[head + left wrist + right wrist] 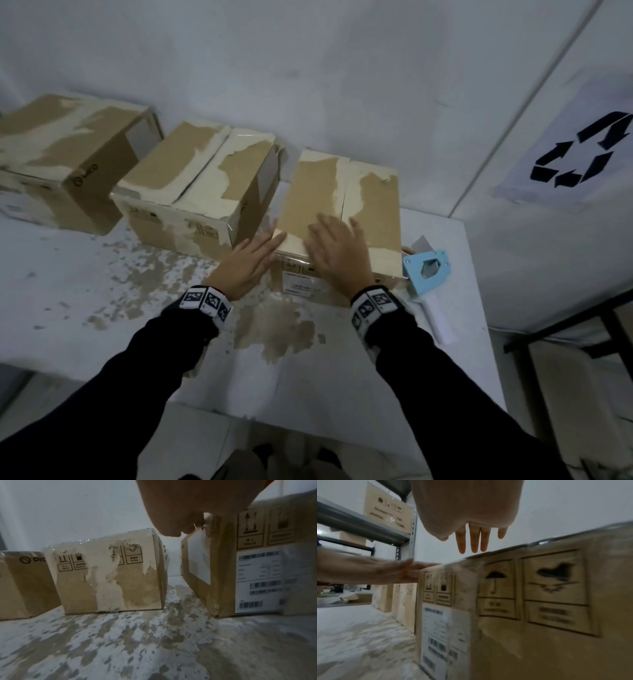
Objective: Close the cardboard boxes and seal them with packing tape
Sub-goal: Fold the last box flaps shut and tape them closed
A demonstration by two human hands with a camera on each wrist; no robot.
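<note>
Three cardboard boxes in a row along the wall on a scuffed white table [102,308]; work now on the right-hand box [370,205], flaps folded down and meeting at a centre seam [343,192], no fresh tape visible across it. Left hand [246,260] at that box's near left corner, fingers straight, touching the top edge and side — holding nothing. Right hand [337,250] spread flat over the box top near its front edge, fingers apart and extended; from the wrist view, hovering just above or barely touching, hard to tell which. Blue tape dispenser [428,274] just right of the box, untouched.

Best handling from here, as a judgement: press both flaps level so the seam closes tight, keep one palm pinning them, fetch the dispenser with the other. Start tape down the front face, run along the seam, finish over the far edge — torn, peeling flap surfaces likely to grip poorly, so rub down firmly.

Middle box [195,185] and left box [68,157] beyond, also closed.
</note>
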